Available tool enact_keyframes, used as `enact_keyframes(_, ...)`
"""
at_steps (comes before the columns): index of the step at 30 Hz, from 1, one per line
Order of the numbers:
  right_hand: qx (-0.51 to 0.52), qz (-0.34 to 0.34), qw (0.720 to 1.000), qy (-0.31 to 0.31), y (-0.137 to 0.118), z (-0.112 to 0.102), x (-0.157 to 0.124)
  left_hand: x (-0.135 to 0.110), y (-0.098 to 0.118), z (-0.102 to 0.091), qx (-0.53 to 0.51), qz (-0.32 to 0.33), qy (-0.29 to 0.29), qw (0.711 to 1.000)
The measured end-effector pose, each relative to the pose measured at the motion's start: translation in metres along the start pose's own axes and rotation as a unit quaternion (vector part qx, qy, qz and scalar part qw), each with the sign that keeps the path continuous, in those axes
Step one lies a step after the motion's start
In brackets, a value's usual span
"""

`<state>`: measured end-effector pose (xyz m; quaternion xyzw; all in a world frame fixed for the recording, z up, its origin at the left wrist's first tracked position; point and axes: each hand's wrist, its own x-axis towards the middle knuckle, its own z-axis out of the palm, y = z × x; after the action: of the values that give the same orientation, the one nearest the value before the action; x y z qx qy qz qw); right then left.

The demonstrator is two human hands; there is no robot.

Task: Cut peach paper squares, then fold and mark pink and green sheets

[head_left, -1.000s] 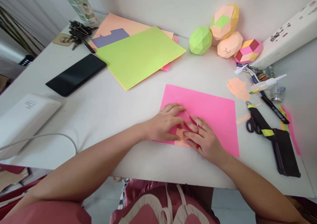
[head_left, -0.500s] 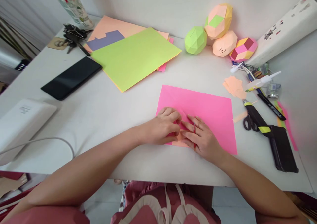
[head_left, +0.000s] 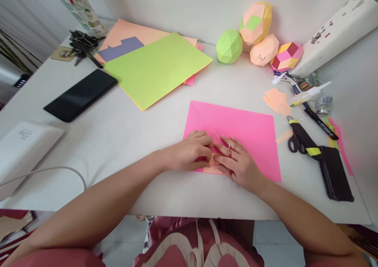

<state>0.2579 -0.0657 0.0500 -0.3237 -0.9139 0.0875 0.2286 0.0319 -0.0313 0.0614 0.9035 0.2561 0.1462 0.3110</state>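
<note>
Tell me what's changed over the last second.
The left hand has curled its fingers, drawing their tips toward the near edge of the pink sheet. The right hand, with a slim red tool tucked between its fingers, and the pink sheet stayed about where they were.

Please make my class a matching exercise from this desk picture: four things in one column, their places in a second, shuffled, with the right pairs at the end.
Things
1. Pink sheet
2. Peach piece
3. Slim red tool
4. Black phone

Places
A. Between fingers of the right hand
B. To the left of the green sheet in the picture
C. Flat on the desk, under the left hand and the right hand
D. At the pink sheet's near edge, partly covered by fingers

Pairs: 1-C, 2-D, 3-A, 4-B
</note>
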Motion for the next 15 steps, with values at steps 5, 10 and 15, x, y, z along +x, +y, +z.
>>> enact_keyframes(5,0.0,0.004,1.0,-0.004,-0.0003,-0.0003,-0.0001,0.0,0.0002,-0.0002,-0.005,-0.002,-0.002,1.0)
enact_keyframes(10,-0.001,0.001,1.0,0.0,-0.0009,-0.0007,0.0006,-0.0001,-0.0001,0.0,-0.006,0.0,0.001,1.0)
enact_keyframes(15,-0.001,0.007,1.0,-0.008,-0.0011,-0.0008,0.0007,-0.0009,-0.0006,-0.0002,-0.006,-0.001,-0.002,1.0)
